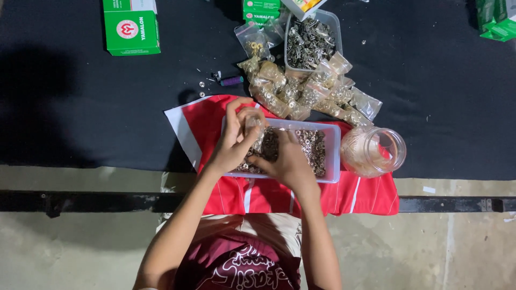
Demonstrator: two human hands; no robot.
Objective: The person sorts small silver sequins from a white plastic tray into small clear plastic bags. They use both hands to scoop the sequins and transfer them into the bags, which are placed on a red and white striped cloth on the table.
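A clear rectangular tray (333,156) full of small metal washers or nuts sits on a red and white cloth (215,118) at the table's near edge. My left hand (234,139) holds a small clear plastic bag (253,126) upright over the tray's left end. My right hand (287,161) reaches down into the tray, fingers curled among the metal pieces just right of the bag.
A heap of filled small bags (301,91) lies behind the tray. A clear tub of dark metal parts (310,40) stands further back. A tipped glass jar (373,150) lies right of the tray. Green and white boxes (131,27) sit on the black table.
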